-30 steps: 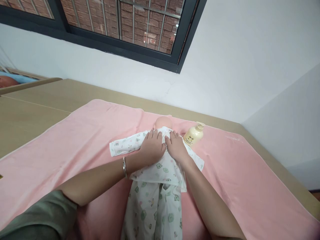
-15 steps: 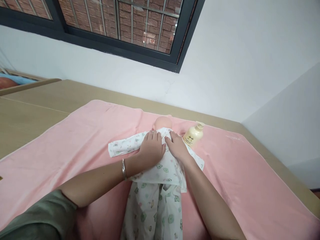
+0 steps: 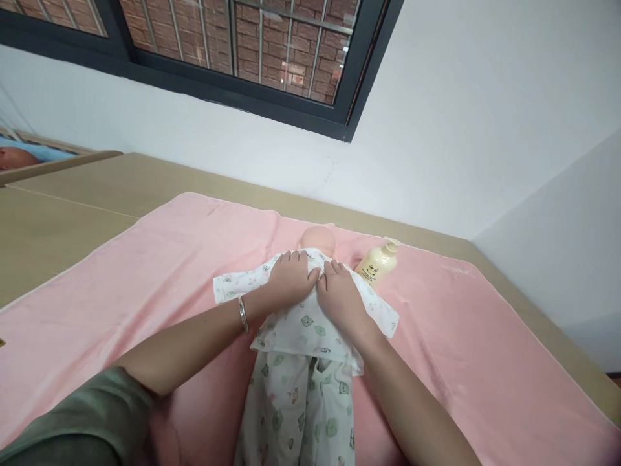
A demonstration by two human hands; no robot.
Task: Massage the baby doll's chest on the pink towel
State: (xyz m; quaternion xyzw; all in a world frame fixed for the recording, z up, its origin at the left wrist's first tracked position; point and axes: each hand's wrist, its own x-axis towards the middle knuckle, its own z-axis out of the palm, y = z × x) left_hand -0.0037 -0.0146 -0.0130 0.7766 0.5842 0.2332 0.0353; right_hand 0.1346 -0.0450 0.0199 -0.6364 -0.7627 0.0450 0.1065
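Note:
A doll lies on its back, its bare head (image 3: 317, 239) at the far end. It wears a white long-sleeved shirt (image 3: 305, 327) with a green and pink print, and matching trousers (image 3: 291, 408). On the left of the shirt's chest, just below the neckline, lies my left hand (image 3: 292, 278), fingers stretched out and thumb pointing to the right. My right hand (image 3: 342, 294) rests beside it on the other side of the chest, fingertips near the collar and slightly bent. Both hands touch the cloth; the fingertips' undersides are hidden.
A pale yellow pump bottle (image 3: 379, 262) lies tilted right of the doll's head. Beneath everything spreads a wrinkled pink blanket (image 3: 466, 336) on a wooden tabletop (image 3: 72, 220). A white wall (image 3: 427, 129) and dark-framed window (image 3: 242, 103) stand behind. A wooden-edged bed (image 3: 63, 158) is far left.
My right hand has slid inward from the doll's shoulder to the middle of the collar. My left hand has shifted slightly, and the shirt's right sleeve shows more.

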